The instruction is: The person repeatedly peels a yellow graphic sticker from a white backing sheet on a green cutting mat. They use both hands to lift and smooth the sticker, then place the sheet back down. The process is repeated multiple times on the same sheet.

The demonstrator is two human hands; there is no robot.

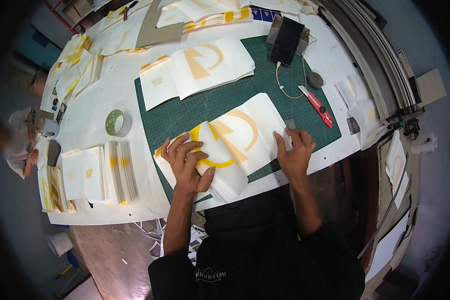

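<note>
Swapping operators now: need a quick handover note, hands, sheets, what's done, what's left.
Left hand: fingers pressed flat on the left part of the white sheet with yellow decal, on the green cutting mat.
Right hand: pressing the sheet's right edge.
Red utility knife lies untouched on the mat, right of the sheet.
Tape roll sits left of the mat.
Done: stacked sheets at left.
Left: this sheet, not yet set aside.

Left hand (187,162): flat on sheet stack (230,145), near edge of desk (100,95)
Right hand (294,150): pressing stack's right side
Cutter (317,106): right edge of mat (185,112)
</note>
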